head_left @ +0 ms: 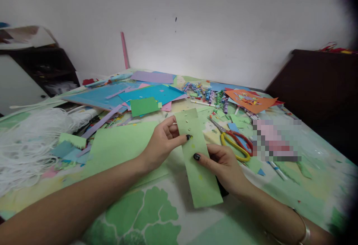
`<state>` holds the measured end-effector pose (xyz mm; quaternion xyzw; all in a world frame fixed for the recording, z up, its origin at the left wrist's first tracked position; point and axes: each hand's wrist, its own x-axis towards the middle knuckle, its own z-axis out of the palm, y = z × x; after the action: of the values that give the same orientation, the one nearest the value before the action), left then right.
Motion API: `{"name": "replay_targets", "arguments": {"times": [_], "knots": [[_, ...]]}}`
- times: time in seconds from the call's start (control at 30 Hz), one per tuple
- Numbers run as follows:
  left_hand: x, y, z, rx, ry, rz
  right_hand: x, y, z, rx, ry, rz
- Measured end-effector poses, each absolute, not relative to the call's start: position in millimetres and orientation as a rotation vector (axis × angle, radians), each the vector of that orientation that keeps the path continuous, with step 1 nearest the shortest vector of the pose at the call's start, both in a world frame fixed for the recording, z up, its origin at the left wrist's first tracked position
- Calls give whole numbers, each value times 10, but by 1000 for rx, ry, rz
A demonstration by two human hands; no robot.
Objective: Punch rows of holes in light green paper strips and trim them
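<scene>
Between both hands I hold a long strip of light green paper point(197, 170), tilted above the table, with a few small slits near its far end and some yellowish spots. My left hand point(163, 140) grips its left edge, thumb on top and fingers behind. Lower on the right edge, my right hand point(226, 166) pinches the strip under its thumb. Something black shows partly beneath my right hand; I cannot tell what it is. Just beyond that hand lie scissors point(236, 142) with yellow and red handles. A larger light green sheet point(117, 148) lies under my left wrist.
Bundled white cord point(30, 144) lies at the left. Blue sheets point(151, 93), a green card point(144, 107) and an orange sheet point(251, 101) are at the back. Curled paper strips point(209, 94) lie near the wall, with scraps and marker pens point(276, 170) scattered rightward.
</scene>
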<state>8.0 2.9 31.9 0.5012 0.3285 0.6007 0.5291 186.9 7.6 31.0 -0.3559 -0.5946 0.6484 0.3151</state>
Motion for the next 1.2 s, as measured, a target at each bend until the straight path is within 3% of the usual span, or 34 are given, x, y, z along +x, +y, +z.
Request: {"name": "replay_targets", "arguments": {"times": [0.83, 1.2], "knots": [[33, 53, 340, 1016, 654, 1171, 1927, 48, 290, -996, -1313, 1963], [36, 57, 267, 1104, 608, 1068, 1925, 42, 333, -934, -1445, 1878]]}}
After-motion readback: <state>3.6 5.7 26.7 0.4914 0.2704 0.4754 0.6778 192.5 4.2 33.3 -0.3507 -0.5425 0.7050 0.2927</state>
